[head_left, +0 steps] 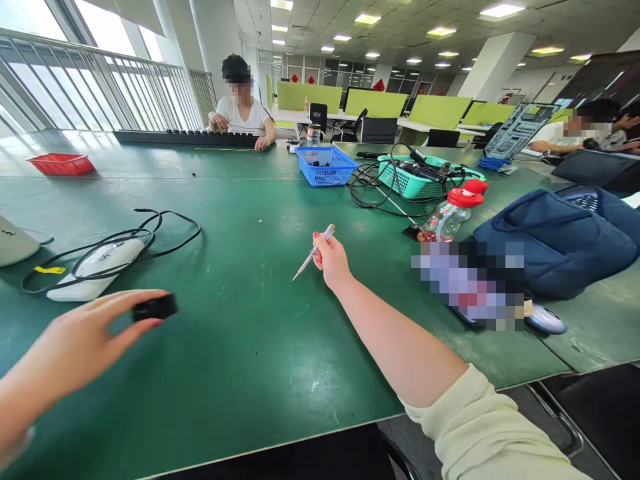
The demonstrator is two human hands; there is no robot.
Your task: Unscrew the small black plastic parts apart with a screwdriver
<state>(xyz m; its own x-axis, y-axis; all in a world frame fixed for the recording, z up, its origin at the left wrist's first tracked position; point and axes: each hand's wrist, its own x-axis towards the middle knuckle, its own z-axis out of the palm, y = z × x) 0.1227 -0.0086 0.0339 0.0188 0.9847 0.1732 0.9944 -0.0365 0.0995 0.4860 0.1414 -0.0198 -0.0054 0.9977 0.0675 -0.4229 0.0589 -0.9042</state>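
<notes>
My left hand (75, 343) is at the lower left, above the green table (240, 347), and pinches a small black block (155, 307) between thumb and fingertips. My right hand (331, 260) reaches out over the table's middle, its fingers closed around a thin clear-handled screwdriver (314, 251) whose metal tip points down to the left. A cream sleeve covers my right upper arm at the lower right.
A white device (95, 267) wrapped by a black cable (150, 233) lies left. A blue basket (325, 165), a teal basket (425, 175) of cables, a red-capped bottle (453, 213), a navy bag (550, 240) and a red tray (61, 163) stand around. People sit at the far side and right.
</notes>
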